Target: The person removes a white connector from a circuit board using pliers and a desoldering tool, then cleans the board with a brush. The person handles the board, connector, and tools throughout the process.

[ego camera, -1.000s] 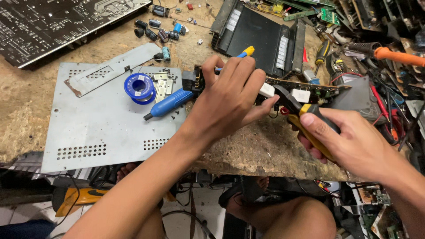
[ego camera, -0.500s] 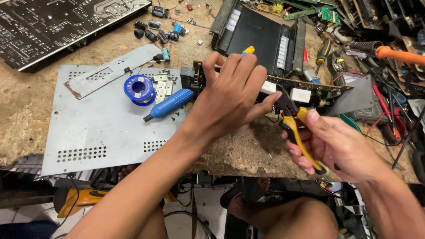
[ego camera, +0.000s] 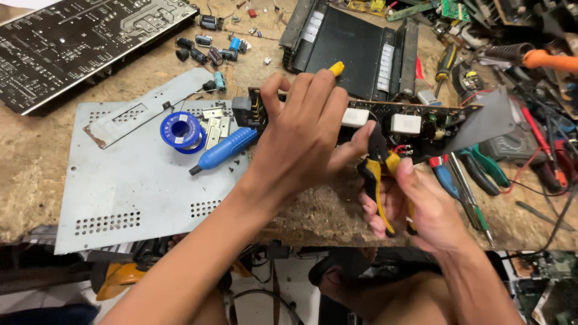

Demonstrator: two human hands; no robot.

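My left hand (ego camera: pixel 304 129) grips a long dark circuit board (ego camera: pixel 442 123) stood on its edge on the wooden workbench (ego camera: pixel 36 168); two white block parts sit on the board's face. My right hand (ego camera: pixel 421 204) holds black-and-yellow pliers (ego camera: pixel 379 174), their jaws up against the board just right of my left thumb. A yellow-tipped tool (ego camera: pixel 336 68) pokes out behind my left fingers.
A grey perforated metal plate (ego camera: pixel 126 180) lies at left with a blue solder spool (ego camera: pixel 180 131) and a blue-handled tool (ego camera: pixel 226 149). A large dark circuit board (ego camera: pixel 78 42) is at the top left, a black heatsink frame (ego camera: pixel 355 42) behind. Screwdrivers, cutters and wires crowd the right side.
My right hand has swung the pliers from a flat angle to upright and moved left, bringing the jaws to the board. My left hand kept its grip on the board.
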